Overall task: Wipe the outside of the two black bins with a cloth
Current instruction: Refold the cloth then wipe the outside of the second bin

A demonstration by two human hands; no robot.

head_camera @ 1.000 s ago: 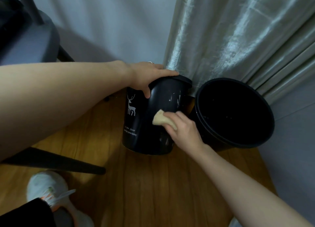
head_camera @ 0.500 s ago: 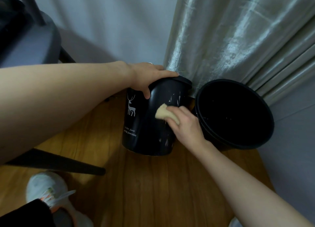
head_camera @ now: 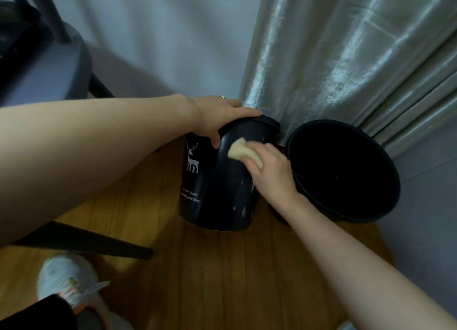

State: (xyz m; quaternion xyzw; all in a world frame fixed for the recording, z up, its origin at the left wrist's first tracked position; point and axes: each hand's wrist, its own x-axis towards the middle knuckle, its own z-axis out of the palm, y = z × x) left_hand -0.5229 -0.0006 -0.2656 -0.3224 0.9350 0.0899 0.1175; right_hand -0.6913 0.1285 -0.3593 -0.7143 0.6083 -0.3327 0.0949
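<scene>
Wooden floor (head_camera: 222,275) carries the deer-printed bin (head_camera: 217,186). Nearest, the right hand (head_camera: 269,171) presses a folded yellow cloth (head_camera: 238,150) against its upper side. Beyond, the left hand (head_camera: 222,119) clamps its lid edge. Just right stands the open bin (head_camera: 346,171), unwiped. Hard rubbing could tip the printed bin into it or snag the curtain (head_camera: 333,57) behind.

Looks like a home, room corner. Wood-plank floor (head_camera: 222,280), plain white wall (head_camera: 160,45), shiny grey curtain (head_camera: 333,57) hanging to the floor. Grey chair (head_camera: 42,64) with dark legs at left. Two black bins, a deer-print bin (head_camera: 212,181) and a wide bin (head_camera: 346,171), by the curtain.
</scene>
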